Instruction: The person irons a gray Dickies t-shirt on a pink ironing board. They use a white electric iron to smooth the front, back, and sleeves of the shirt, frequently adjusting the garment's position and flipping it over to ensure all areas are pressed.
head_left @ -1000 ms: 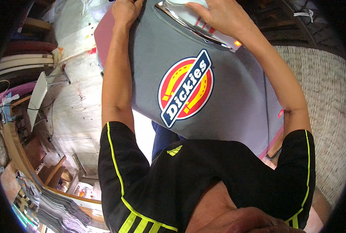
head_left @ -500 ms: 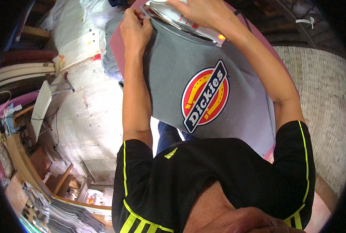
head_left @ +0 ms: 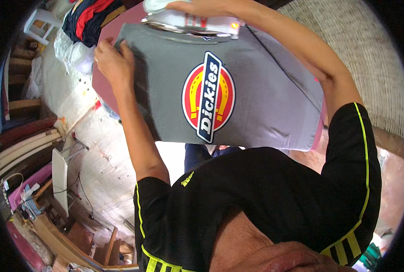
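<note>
A grey T-shirt (head_left: 161,104) is spread over a dusty-pink ironing board (head_left: 106,81) in front of me. A round red and yellow print (head_left: 193,93) with a dark lettered band across it shows on the shirt. Close to the shirt's collar, at the upper edge of the view, rests a white iron (head_left: 215,25) with an orange light lit. My right hand (head_left: 211,6) is closed round its handle, partly cut off by the picture's edge. Beside the shirt's left edge is my left hand (head_left: 115,61), thumb and fingers apart, fingertips near the cloth.
A dark cord (head_left: 283,70) runs from the iron across the shirt's right side. Folded dark and red clothes (head_left: 86,20) lie past the board's far left, near a pale stool (head_left: 41,25). Boards and shelving (head_left: 25,149) line the left. A woven mat (head_left: 360,54) covers the right.
My left hand has let go of the shirt near the collar and moved left along its edge. The iron remains by the collar in my right hand. The view has turned, so the print looks more upright.
</note>
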{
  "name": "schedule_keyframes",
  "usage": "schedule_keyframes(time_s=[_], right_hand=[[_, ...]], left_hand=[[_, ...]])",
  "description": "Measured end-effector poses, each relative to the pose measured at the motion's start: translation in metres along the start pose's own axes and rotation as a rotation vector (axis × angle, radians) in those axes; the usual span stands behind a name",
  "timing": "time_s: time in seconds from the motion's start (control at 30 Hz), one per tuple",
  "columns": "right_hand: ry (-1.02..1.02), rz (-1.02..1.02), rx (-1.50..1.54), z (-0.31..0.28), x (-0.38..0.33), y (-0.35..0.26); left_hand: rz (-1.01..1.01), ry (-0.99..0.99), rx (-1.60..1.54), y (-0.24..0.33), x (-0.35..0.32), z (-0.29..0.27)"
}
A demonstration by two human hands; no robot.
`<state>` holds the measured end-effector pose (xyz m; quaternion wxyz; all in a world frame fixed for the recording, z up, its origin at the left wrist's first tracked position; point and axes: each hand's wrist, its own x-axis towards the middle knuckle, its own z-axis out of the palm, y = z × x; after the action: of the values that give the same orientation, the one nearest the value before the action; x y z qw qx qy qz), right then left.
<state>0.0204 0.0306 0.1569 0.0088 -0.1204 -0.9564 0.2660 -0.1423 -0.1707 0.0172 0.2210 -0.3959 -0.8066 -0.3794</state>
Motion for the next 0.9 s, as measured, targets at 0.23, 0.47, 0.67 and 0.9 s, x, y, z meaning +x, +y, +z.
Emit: schedule_keyframes(time_s=[0.23,0.47,0.67,0.9], right_hand=[[0.417,0.224,-0.259,-0.063,-0.135,0.035],[0.378,0.395,-0.155,-0.051,-0.242,0.038],[0.362,0.360,-0.082,0.030,-0.312,0.041],[0.533,0.385,0.027,0.039,-0.246,0.049]], left_hand=[[0.345,-0.533,-0.403,0.236,-0.107,0.032],[0.983,-0.623,-0.723,0.391,-0.259,0.074],[0.978,-1.292,-1.115,0.362,-0.283,-0.034],[0.364,-1.394,-1.106,0.279,-0.224,-0.083]])
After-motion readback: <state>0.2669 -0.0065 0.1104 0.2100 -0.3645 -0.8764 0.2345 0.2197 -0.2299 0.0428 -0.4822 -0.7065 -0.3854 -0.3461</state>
